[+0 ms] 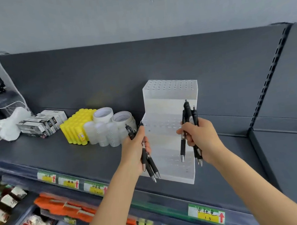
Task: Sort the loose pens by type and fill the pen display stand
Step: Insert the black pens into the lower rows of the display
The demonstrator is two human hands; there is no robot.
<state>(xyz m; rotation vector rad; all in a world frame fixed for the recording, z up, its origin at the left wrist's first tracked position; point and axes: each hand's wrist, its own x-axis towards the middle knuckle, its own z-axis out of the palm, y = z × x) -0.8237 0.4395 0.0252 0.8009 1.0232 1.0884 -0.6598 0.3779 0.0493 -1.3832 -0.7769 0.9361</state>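
The left hand [135, 147] is curled round a left bundle of pens [145, 160], black retractable ones with their metal tips pointing down and their clicker ends rising above the fingers. The right hand [200, 136] grips a right bundle of pens [188, 113] of the same black kind, also tips down, with one pen angled a little apart from the others on the thumb side. Small white stickers show on the barrels, but their print is too small to read. Both hands are raised in front of the pen display stand [169, 91], a frosted clear stepped block with rows of holes on each tier, which sits on the dark grey shelf [75, 157] against the back panel, between the two hands and just behind them. To the left of the stand on the same shelf are two tape rolls [103, 114], a cluster of white cylinders [100, 132], a block of yellow sticks [75, 126], some printed boxes [40, 124] whose lettering is illegible, and a white plastic bag [10, 126]. Along the shelf's front edge runs a row of green-and-yellow price tags [68, 182] with red arrows pointing up; the right price tag [206, 215] bears handwritten Chinese characters over "1.5". Orange packages [62, 205] lie on the level below.
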